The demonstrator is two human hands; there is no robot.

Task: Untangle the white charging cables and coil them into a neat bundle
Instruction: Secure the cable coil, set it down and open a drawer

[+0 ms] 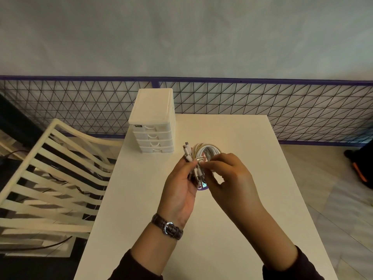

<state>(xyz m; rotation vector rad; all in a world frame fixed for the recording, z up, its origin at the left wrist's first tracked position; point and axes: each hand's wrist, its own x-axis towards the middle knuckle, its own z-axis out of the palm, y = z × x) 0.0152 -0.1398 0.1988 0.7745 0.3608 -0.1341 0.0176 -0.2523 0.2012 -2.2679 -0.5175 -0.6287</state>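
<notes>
A coil of white charging cables point(205, 150) is held upright above the white table point(232, 219). My left hand point(180, 186) grips the coil's left side, with several plug ends sticking up past its fingers and others hanging below. My right hand point(228, 174) pinches the cables at the lower front of the loop, its fingers curled over the strands. The lower part of the coil is hidden behind both hands.
A small white drawer unit point(153, 122) stands at the table's far left corner. A cream slatted chair point(50, 178) sits left of the table. A dark wire-mesh fence point(262, 98) runs behind. A dark object with orange point(361, 168) lies on the floor at right.
</notes>
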